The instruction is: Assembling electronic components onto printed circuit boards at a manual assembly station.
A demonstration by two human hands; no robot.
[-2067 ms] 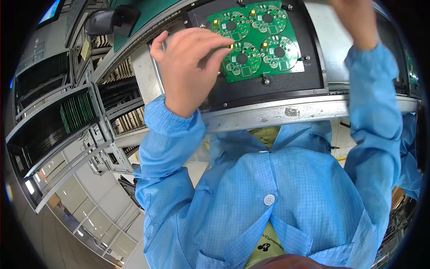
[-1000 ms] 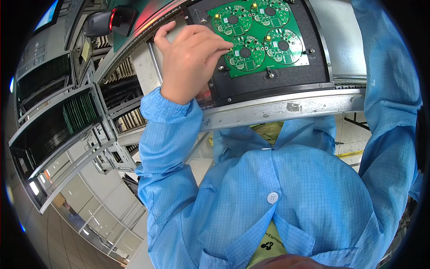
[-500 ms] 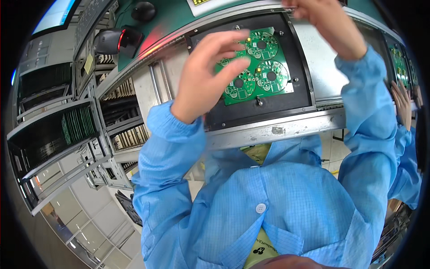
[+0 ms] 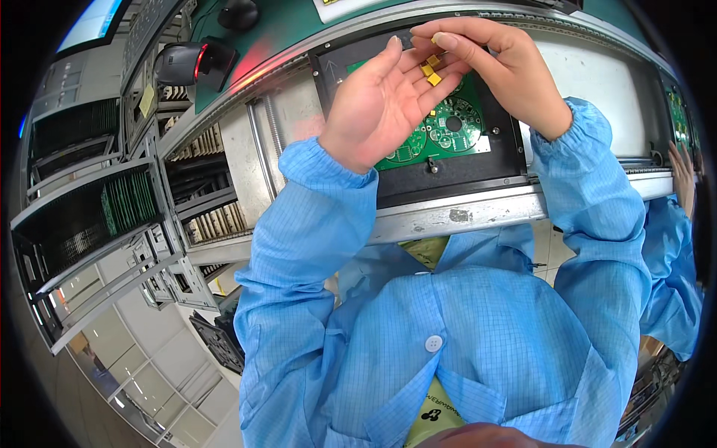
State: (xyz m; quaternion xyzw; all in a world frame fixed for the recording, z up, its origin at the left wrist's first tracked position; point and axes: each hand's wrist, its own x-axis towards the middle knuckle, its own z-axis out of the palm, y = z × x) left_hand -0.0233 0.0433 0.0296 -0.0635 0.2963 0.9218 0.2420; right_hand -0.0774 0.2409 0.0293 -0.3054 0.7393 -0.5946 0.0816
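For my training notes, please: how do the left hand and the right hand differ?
The left hand is palm up; the right hand shows mostly its back. The left hand is open, bearing several yellow pieces; the right hand seems to pinch one. Both are bare, with blue cuffs.

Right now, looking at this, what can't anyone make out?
In head view:
Green circuit board: upper part hidden behind left hand and right hand.
Loose yellow parts: no sure count; the right hand may cover some.
White object: cut off by the top edge.
Screen: cut off by the dark upper-left rim.
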